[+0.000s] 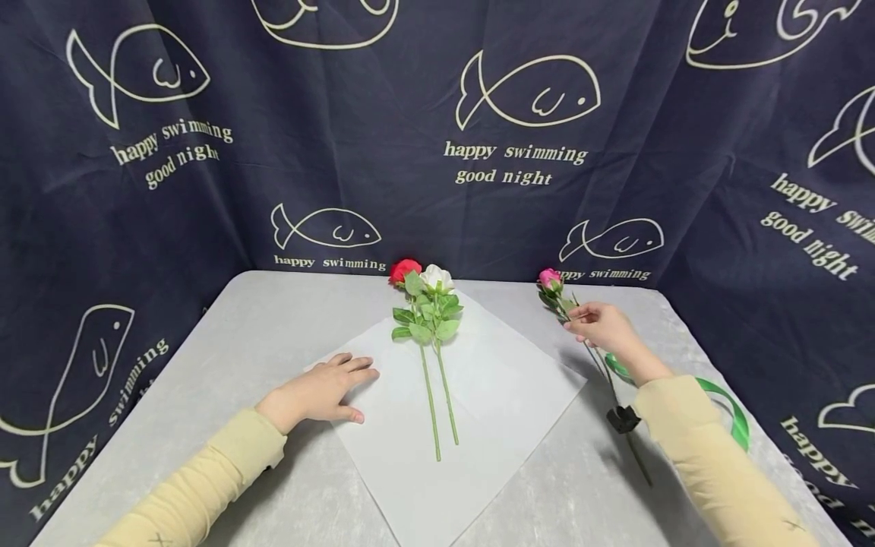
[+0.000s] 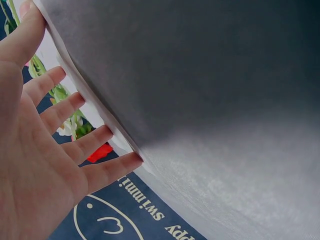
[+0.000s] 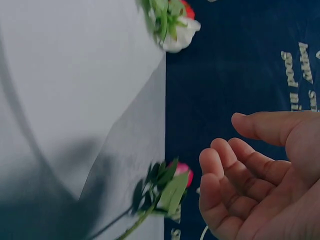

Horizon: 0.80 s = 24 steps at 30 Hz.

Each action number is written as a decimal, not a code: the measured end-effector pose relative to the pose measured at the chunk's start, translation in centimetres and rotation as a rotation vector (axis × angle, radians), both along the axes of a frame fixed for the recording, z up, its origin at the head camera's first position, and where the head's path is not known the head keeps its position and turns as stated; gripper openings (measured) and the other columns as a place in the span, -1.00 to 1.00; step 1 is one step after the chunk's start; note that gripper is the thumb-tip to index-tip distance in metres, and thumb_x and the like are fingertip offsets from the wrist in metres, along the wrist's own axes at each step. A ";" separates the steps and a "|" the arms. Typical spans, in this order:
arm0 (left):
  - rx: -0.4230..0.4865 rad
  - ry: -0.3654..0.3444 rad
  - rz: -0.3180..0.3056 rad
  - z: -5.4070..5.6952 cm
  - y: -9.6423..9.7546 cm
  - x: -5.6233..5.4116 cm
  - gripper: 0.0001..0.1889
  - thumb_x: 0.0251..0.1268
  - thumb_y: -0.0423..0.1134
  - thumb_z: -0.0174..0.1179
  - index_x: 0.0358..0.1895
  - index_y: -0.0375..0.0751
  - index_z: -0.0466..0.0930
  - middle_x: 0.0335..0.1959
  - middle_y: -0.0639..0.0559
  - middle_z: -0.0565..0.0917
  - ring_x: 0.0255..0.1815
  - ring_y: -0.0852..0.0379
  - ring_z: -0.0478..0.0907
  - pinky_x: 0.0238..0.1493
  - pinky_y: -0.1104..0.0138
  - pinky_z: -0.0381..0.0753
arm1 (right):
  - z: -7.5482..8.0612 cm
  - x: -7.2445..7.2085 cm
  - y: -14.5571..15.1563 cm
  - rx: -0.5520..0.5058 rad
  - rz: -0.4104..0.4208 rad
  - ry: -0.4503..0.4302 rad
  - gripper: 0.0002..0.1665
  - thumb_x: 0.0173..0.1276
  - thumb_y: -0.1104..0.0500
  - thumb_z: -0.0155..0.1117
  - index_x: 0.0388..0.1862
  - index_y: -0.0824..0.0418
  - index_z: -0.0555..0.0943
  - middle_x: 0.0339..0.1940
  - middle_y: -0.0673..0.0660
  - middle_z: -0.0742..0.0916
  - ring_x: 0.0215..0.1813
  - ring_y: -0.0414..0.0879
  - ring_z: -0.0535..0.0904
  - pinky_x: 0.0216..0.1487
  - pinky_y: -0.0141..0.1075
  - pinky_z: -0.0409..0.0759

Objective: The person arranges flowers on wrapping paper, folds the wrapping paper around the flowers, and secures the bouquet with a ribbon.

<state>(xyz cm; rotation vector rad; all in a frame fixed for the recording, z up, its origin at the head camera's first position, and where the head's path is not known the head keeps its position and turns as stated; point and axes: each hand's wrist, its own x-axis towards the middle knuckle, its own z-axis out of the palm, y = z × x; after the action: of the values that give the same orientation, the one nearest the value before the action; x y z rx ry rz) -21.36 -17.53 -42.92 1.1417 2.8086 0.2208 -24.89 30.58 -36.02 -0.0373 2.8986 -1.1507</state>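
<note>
A sheet of white paper lies cornerwise on the table, with a red rose and a white rose side by side on it, their green stems toward the person. My left hand rests at the paper's left edge with fingers spread; the left wrist view shows nothing in its palm. Off the paper's right side lies a pink rose. Just over its stem hovers my right hand. In the right wrist view, thumb and fingers stand apart with nothing between them, beside the pink bloom.
A green ribbon curves over the table at the right, partly hidden by the right forearm. A small black object shows at the right cuff. Behind the grey table hangs a dark blue cloth with fish drawings.
</note>
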 end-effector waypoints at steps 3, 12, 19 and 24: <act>0.000 -0.006 0.009 0.1 0.0 0.1 -0.23 0.05 0.17 0.29 0.31 -0.14 0.36 0.36 -0.21 0.31 0.30 -0.43 0.22 0.08 -0.25 0.36 | -0.4 0.1 1.3 0.008 -0.018 -0.015 -0.47 0.29 0.10 0.26 0.09 0.45 0.48 -0.24 0.24 0.71 -0.38 -0.12 0.63 -0.40 -0.32 0.60; -0.002 -0.005 0.006 0.2 0.1 0.1 -0.23 0.05 0.16 0.30 0.31 -0.14 0.36 0.36 -0.22 0.31 0.30 -0.44 0.22 0.08 -0.26 0.36 | -2.2 0.6 4.6 0.029 -0.082 -0.078 -0.47 0.29 0.14 0.23 0.10 0.49 0.46 -0.13 0.34 0.66 -0.32 -0.06 0.61 -0.39 -0.22 0.63; -0.002 0.005 0.001 -0.2 0.0 -0.1 -0.22 0.04 0.18 0.29 0.31 -0.13 0.36 0.37 -0.21 0.31 0.29 -0.43 0.23 0.06 -0.26 0.37 | -3.5 1.0 6.5 0.003 -0.126 -0.148 -0.44 0.28 0.15 0.22 0.11 0.54 0.41 -0.17 0.31 0.64 -0.32 -0.09 0.60 -0.37 -0.26 0.65; -0.001 0.006 0.001 -0.4 -0.1 -0.2 -0.21 0.04 0.19 0.29 0.32 -0.13 0.35 0.37 -0.20 0.31 0.29 -0.43 0.23 0.06 -0.27 0.36 | -4.4 1.0 7.2 -0.030 -0.138 -0.194 -0.44 0.28 0.17 0.22 0.11 0.57 0.41 -0.30 0.20 0.67 -0.41 -0.18 0.61 -0.39 -0.24 0.66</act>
<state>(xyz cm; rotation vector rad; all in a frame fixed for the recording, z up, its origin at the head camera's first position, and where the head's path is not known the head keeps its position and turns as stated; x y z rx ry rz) -21.60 -17.59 -43.36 1.1420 2.8144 0.2172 -23.92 37.80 -40.37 0.2625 2.7490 -1.1464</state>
